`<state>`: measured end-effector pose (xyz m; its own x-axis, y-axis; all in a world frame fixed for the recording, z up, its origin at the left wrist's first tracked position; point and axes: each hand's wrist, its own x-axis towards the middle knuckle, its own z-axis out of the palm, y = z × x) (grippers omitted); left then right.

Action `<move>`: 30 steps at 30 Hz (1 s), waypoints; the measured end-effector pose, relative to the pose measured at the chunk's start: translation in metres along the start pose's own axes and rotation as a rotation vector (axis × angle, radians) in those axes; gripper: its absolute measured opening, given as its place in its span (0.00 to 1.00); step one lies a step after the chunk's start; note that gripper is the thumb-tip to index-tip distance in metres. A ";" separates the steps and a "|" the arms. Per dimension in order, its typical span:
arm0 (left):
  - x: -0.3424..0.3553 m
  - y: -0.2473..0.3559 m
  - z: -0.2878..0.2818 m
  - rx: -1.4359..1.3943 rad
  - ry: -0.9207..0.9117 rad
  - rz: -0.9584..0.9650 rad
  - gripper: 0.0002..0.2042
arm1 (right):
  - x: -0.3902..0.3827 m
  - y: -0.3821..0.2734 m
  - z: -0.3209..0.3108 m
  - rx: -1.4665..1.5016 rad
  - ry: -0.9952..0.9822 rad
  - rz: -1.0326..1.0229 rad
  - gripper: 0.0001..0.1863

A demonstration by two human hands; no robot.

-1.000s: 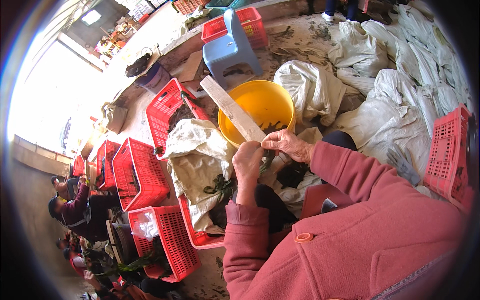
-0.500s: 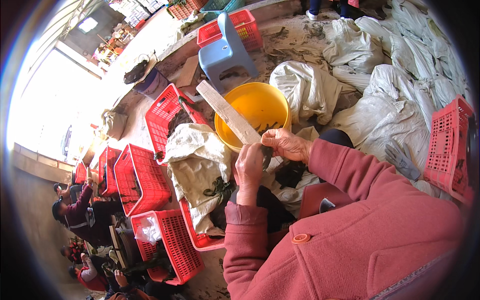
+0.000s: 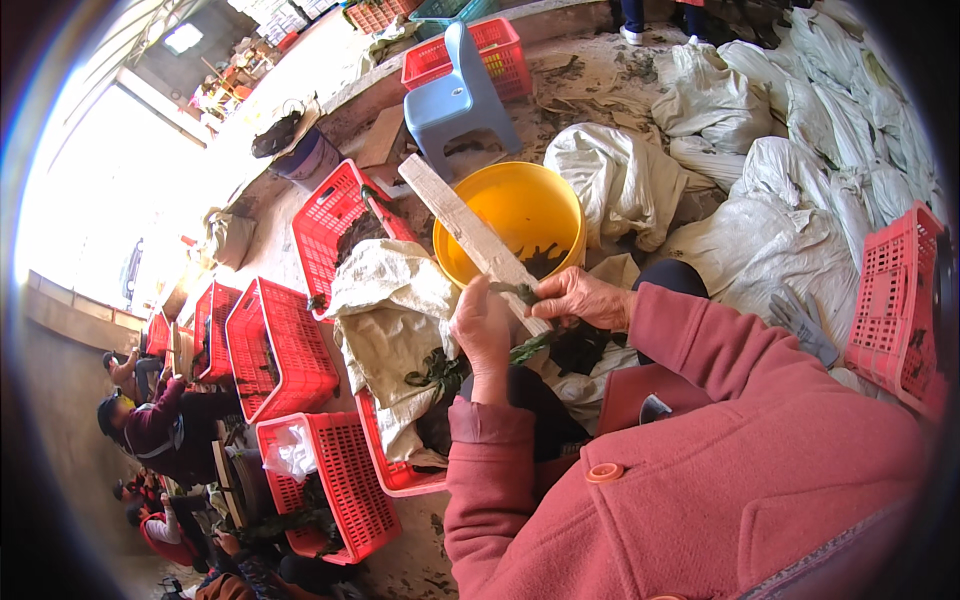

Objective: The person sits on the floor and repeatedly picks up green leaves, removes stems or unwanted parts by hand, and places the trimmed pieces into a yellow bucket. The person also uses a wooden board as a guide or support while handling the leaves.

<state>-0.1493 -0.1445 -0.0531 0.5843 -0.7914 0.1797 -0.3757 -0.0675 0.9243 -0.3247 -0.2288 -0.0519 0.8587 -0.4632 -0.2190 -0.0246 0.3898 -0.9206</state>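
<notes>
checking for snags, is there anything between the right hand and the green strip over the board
Nothing visible is: the right hand pinches the green strip directly, and the board shows behind it, not between.

The left arm rises steeply, its sleeve ending below the bare wrist. The left hand stands upright, back toward the viewer, its fingers mostly hidden. The right arm slants in from the right, bent at the elbow. The right hand points leftward, knuckles up, its fingers curled and thumb and forefinger pinched. The hands are near each other, a narrow gap between.
</notes>
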 end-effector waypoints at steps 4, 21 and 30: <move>-0.010 0.007 0.007 -0.521 -0.355 -0.111 0.19 | 0.012 -0.006 -0.001 0.286 0.115 -0.167 0.10; 0.026 -0.009 0.007 0.089 -0.218 -0.107 0.13 | 0.065 -0.006 -0.055 0.456 0.481 -0.176 0.09; 0.096 -0.059 0.025 0.091 -0.117 -0.140 0.14 | 0.140 -0.012 -0.080 0.327 0.584 -0.185 0.09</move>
<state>-0.0887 -0.2320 -0.0989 0.5497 -0.8353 0.0068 -0.3638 -0.2321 0.9021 -0.2449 -0.3615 -0.0975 0.4155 -0.8619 -0.2905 0.3299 0.4404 -0.8350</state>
